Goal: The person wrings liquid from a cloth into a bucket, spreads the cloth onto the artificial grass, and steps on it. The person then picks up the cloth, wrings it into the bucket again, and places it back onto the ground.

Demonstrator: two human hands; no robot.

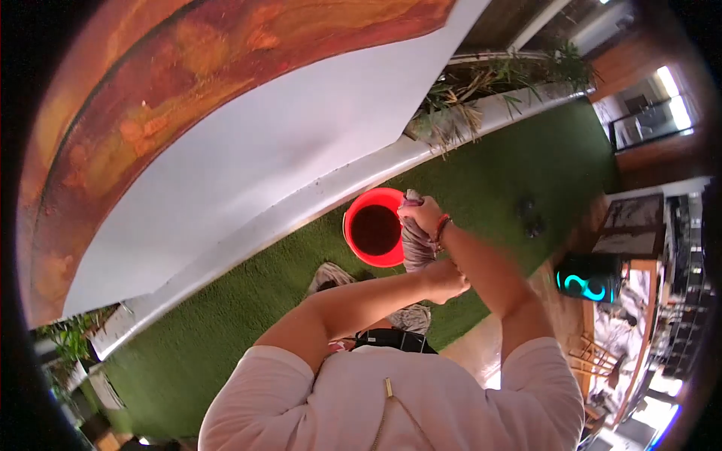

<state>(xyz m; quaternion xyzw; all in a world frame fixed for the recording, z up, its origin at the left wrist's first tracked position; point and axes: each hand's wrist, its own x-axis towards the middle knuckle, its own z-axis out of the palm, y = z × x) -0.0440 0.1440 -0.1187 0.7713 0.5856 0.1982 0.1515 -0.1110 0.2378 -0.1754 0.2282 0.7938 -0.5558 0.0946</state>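
A grey cloth (419, 244) hangs bunched and twisted beside the right rim of a red bucket (399, 255). My right hand (426, 216) is closed around the cloth's upper end, near the bucket rim. My left hand (449, 283) is closed at the cloth's lower end, under my right forearm; its fingers are partly hidden. Dark contents (376, 230), seemingly liquid, fill the inside of the bucket. The bucket stands on green turf-like carpet (256, 301) in front of me.
A low white ledge (301, 203) runs behind the bucket, below a white wall with an orange-brown painted panel (188, 68). Plants (459, 105) grow along the ledge. To the right stand a speaker with glowing cyan rings (587, 286) and a wooden chair (594, 357).
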